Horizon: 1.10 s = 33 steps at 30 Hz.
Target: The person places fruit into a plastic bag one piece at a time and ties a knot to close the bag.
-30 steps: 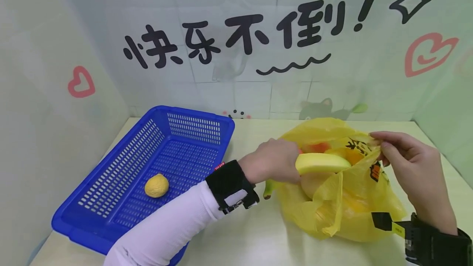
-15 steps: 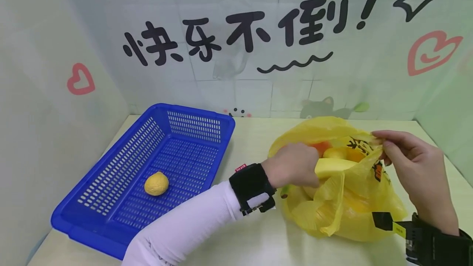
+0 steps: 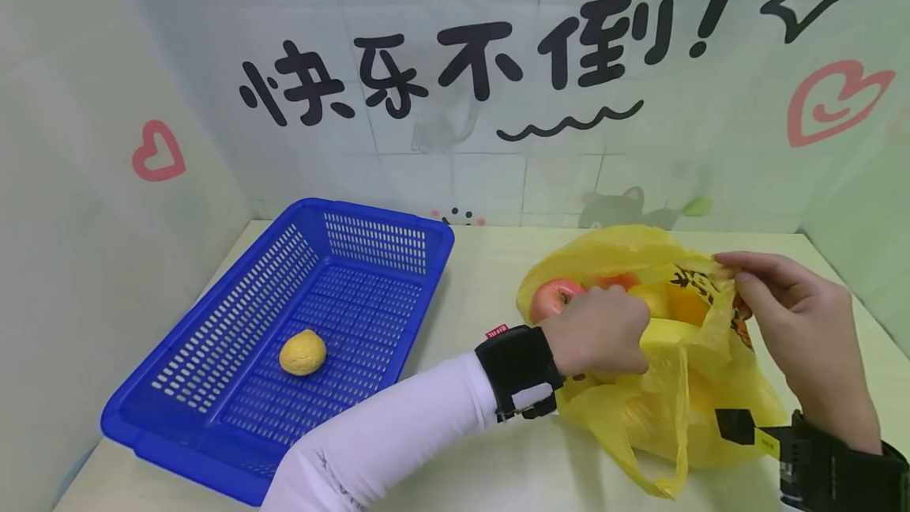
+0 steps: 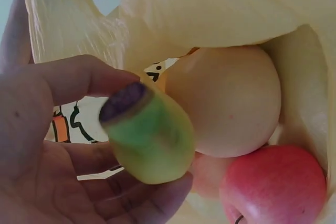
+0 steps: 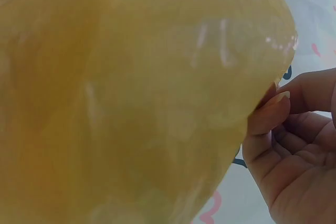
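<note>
My left hand [image 3: 600, 330] reaches over the mouth of a yellow plastic bag [image 3: 718, 417] and grips a banana [image 4: 152, 140] near its stem end. In the head view most of the banana is hidden by the hand, with its yellow body pointing right into the bag. A red apple [image 3: 554, 300] and a pale round fruit [image 4: 231, 100] lie inside, beside the banana in the left wrist view. Between thumb and fingers, my right hand [image 3: 799, 322] pinches the bag's right rim, holding it up. Orange and yellow fruit [image 3: 686, 305] shows deeper in the bag.
To the left stands a blue slotted plastic basket [image 3: 277, 235] with a lemon [image 3: 302, 352] in it. Both rest on a pale tabletop [image 3: 490, 259], backed by a printed sheet [image 3: 455, 172]. A bag handle [image 3: 664, 484] droops toward the front.
The left hand has moved right, carrying the banana further into the bag. The red apple has come into view behind it, and the bag's front handle hangs lower. The right hand keeps its pinch.
</note>
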Tool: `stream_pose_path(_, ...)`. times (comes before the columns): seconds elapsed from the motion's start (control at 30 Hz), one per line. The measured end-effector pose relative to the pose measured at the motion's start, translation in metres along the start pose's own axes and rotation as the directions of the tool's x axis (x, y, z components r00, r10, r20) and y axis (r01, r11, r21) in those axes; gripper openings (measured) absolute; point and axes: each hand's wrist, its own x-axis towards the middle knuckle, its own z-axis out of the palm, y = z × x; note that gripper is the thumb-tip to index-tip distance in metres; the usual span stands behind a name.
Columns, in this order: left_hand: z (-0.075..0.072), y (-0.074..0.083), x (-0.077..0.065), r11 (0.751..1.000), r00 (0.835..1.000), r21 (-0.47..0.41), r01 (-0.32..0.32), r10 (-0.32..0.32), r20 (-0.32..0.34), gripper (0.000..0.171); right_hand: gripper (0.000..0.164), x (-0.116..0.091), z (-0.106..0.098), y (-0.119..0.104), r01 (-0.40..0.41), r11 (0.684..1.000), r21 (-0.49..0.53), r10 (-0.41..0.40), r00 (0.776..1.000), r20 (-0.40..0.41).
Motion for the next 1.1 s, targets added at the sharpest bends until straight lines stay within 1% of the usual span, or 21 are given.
stream_pose_path(0.17,0.005,0.003,0.006,1.0,1.0,0.006,0.018,-0.018,-0.016,0.038,0.027,-0.001,0.0,0.0,0.01,1.0,0.009,-0.009,1.0,-0.014)
stream_pose_path(0.27,0.007,0.005,0.009,0.999,1.0,0.028,0.015,-0.014,-0.023,0.034,0.027,0.0,0.0,0.0,0.012,1.0,0.014,-0.012,1.0,-0.023)
stream_pose_path(0.43,0.009,0.005,0.012,0.997,1.0,0.076,-0.012,0.013,-0.019,0.022,0.026,0.0,0.001,0.0,0.007,1.0,0.019,-0.006,1.0,-0.031)
stream_pose_path(0.6,0.011,0.003,0.014,0.996,1.0,0.082,-0.026,0.025,0.008,0.012,0.026,0.0,0.001,0.001,0.012,1.0,0.017,-0.011,0.999,-0.036)
stream_pose_path(0.8,0.016,0.009,0.018,0.991,0.997,0.105,-0.077,0.076,0.02,0.008,0.026,-0.001,0.001,0.001,0.01,1.0,0.016,-0.01,0.999,-0.04)
stream_pose_path(0.93,0.019,0.011,0.019,0.988,0.996,0.127,-0.091,0.09,0.016,0.007,0.026,-0.001,0.001,0.001,0.015,1.0,0.021,-0.015,0.999,-0.045)
stream_pose_path(1.1,0.02,0.01,0.018,0.984,0.994,0.142,-0.111,0.112,0.003,0.01,0.026,0.0,0.001,0.0,0.025,0.999,0.028,-0.023,0.999,-0.047)
